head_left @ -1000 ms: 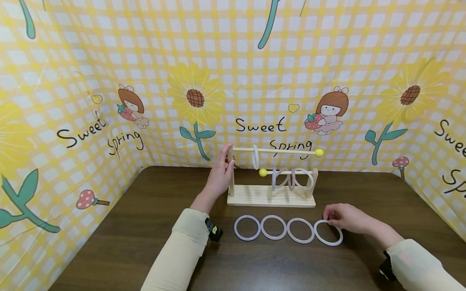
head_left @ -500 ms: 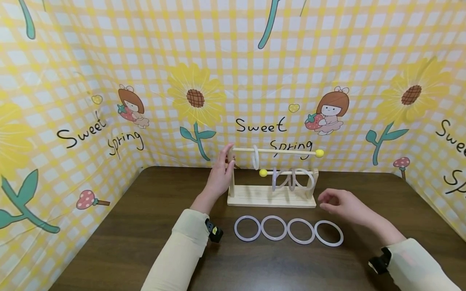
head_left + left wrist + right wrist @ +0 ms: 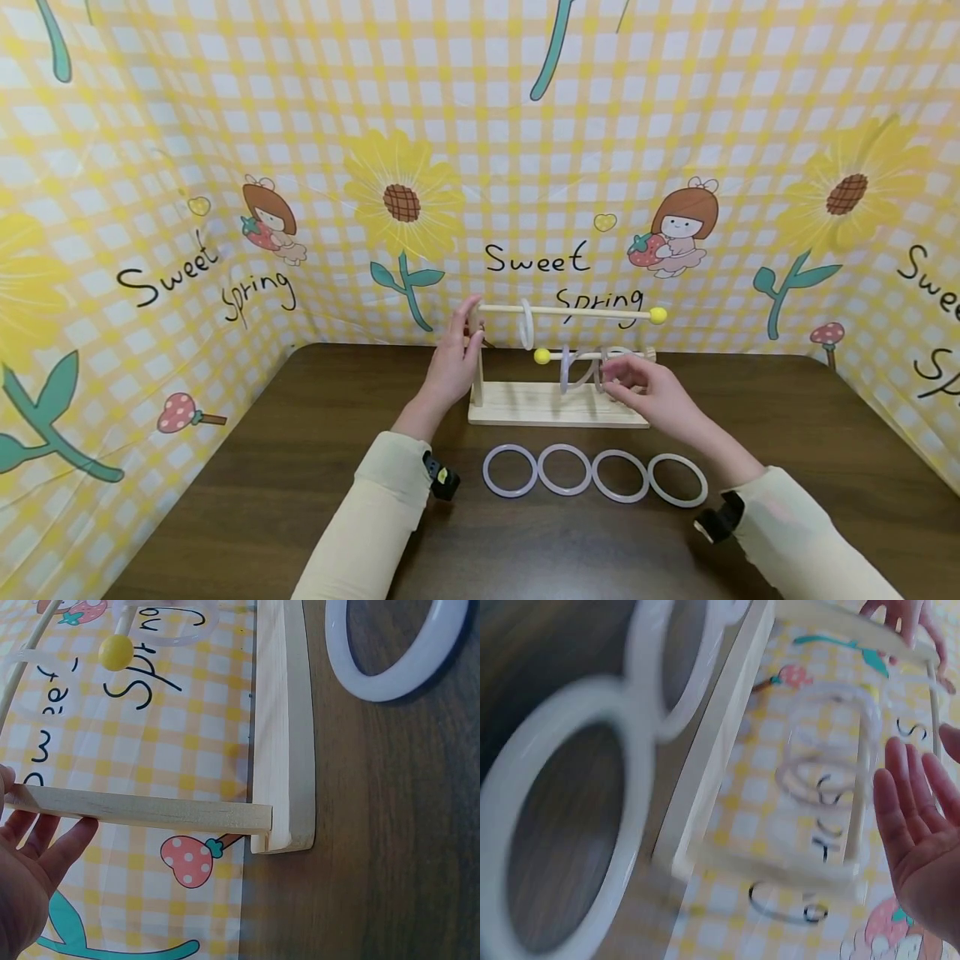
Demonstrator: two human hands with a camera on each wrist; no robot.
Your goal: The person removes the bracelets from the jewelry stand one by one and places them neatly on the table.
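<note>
My left hand [image 3: 452, 362] grips the left post [image 3: 150, 811] of a wooden stand, thumb on one side and fingers on the other. A white ring [image 3: 528, 335] hangs on the stand's upper rod [image 3: 588, 312]. On the lower rod hang several pale rings, among them a lilac ring [image 3: 565, 377] near the yellow end ball [image 3: 542, 356]. My right hand [image 3: 663, 398] is beside these rings, overlapping the right post in the head view. The right wrist view shows its fingers [image 3: 901, 787] fairly straight and holding nothing.
Several pale rings lie flat in a row before the stand's base [image 3: 551, 414], from a lilac ring [image 3: 486, 472] on the left to a white ring [image 3: 678, 504] on the right. A yellow checked cloth [image 3: 300, 125] rises behind the brown table [image 3: 300, 467].
My right hand has left the rightmost ring on the table and moved up and left to the rings on the lower rod. The left hand stays on the post.
</note>
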